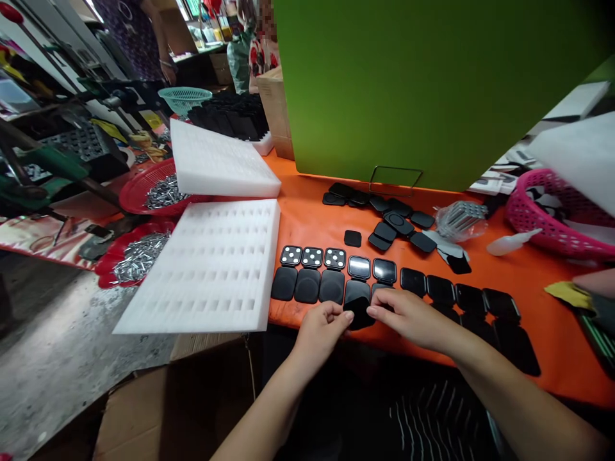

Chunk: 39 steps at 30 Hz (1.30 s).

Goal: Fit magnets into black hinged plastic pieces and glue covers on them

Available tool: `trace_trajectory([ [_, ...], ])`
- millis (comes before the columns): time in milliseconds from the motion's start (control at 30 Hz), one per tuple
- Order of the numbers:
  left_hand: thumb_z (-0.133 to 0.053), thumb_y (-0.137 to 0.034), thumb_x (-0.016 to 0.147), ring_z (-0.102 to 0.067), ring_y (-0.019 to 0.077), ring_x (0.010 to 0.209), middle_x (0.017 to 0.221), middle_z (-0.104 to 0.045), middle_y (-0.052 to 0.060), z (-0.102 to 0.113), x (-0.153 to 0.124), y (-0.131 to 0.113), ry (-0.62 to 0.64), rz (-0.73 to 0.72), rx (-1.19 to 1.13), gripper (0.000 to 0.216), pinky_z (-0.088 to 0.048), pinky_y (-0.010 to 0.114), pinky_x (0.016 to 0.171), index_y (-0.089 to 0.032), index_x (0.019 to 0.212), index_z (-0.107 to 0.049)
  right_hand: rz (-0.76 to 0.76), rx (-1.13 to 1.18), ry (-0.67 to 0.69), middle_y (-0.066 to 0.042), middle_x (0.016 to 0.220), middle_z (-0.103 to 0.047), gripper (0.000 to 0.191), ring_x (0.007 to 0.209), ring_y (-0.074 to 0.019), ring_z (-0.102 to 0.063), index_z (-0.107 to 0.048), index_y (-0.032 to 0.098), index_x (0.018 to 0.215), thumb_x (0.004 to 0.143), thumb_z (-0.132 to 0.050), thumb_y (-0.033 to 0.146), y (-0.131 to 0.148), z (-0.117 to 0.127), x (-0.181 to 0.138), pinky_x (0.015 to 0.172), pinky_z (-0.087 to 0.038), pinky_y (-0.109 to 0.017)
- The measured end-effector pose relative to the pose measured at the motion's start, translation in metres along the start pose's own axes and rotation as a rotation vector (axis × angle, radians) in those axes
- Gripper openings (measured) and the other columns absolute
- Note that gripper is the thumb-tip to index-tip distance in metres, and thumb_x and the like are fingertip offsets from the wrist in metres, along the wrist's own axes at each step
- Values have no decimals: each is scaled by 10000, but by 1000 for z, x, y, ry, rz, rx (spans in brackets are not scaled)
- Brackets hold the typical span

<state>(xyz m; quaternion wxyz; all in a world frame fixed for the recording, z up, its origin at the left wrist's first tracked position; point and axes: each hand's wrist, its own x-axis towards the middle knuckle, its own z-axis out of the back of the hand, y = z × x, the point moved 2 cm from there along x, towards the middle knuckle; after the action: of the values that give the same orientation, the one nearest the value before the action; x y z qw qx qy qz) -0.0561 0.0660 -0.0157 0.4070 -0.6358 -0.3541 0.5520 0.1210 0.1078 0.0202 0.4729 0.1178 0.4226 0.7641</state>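
Note:
My left hand (323, 326) and my right hand (408, 317) meet at the front edge of the orange table (528, 282). Together they pinch a small black square piece (359, 312) between their fingertips. Just beyond them lies a row of hinged black square cases (336, 272); three on the left show white dots, two have shiny glass faces. More open black cases (471, 301) run off to the right of my right hand.
A white foam tray with pockets (206, 269) lies left of the row, another (216, 163) behind it. Loose black covers (394, 218) are piled before a green board (432, 89). Red baskets of metal pins (154, 192), a pink basket (552, 211), a cardboard box (168, 410). People stand at the back.

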Motion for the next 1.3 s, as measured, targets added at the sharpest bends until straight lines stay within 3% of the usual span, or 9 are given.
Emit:
trace_trajectory([
  [200, -608, -391, 724, -575, 125, 561, 557, -590, 0, 0, -1, 2, 11, 40, -83, 251, -414, 196, 533, -142, 722, -575, 2, 11, 11, 3, 702, -566, 193, 647, -145, -498, -509, 210, 699, 844, -459, 328, 1, 0, 1, 574, -349, -243],
  [400, -655, -322, 681, -613, 147, 655, 647, -615, 20, -2, 2, -3, 22, 105, -227, 214, -454, 215, 588, -126, 750, -606, -30, 37, -107, 5, 673, -552, 227, 613, -141, -485, -482, 207, 687, 856, -425, 347, -8, -5, 2, 557, -345, -250],
  [767, -576, -176, 685, -591, 117, 597, 603, -628, 26, -4, 14, -6, -8, 78, -73, 85, -449, 205, 589, -122, 731, -622, -65, 47, -128, 5, 647, -513, 247, 608, -144, -469, -493, 205, 687, 852, -416, 372, -18, 6, -3, 553, -340, -253],
  [900, -627, -238, 695, -589, 110, 621, 631, -605, 4, 3, 13, -4, -44, 72, -167, 122, -453, 205, 609, -139, 755, -587, -101, 197, -208, 10, 646, -478, 259, 617, -142, -448, -467, 206, 681, 850, -425, 397, -26, 12, -8, 560, -344, -252],
  [1033, -678, -291, 673, -569, 92, 651, 682, -581, -5, 3, 11, -11, 19, 64, -339, 199, -457, 215, 668, -131, 713, -568, -127, 410, -298, 18, 628, -461, 251, 614, -138, -453, -470, 208, 715, 853, -436, 414, -30, 3, -6, 577, -361, -250],
  [1200, -688, -301, 657, -567, 102, 676, 672, -578, 2, 1, 10, -18, -6, 28, -422, 205, -446, 223, 688, -127, 659, -579, -204, 605, -524, 9, 653, -467, 279, 610, -137, -469, -473, 199, 749, 831, -451, 464, -32, -14, -2, 600, -399, -261],
  [1300, -681, -316, 656, -558, 122, 682, 716, -600, 37, -1, 11, -17, 49, 35, -286, 225, -434, 238, 674, -106, 719, -627, -172, 567, -428, 4, 658, -471, 282, 634, -140, -465, -492, 190, 740, 810, -483, 462, -26, -24, -3, 610, -401, -264],
])
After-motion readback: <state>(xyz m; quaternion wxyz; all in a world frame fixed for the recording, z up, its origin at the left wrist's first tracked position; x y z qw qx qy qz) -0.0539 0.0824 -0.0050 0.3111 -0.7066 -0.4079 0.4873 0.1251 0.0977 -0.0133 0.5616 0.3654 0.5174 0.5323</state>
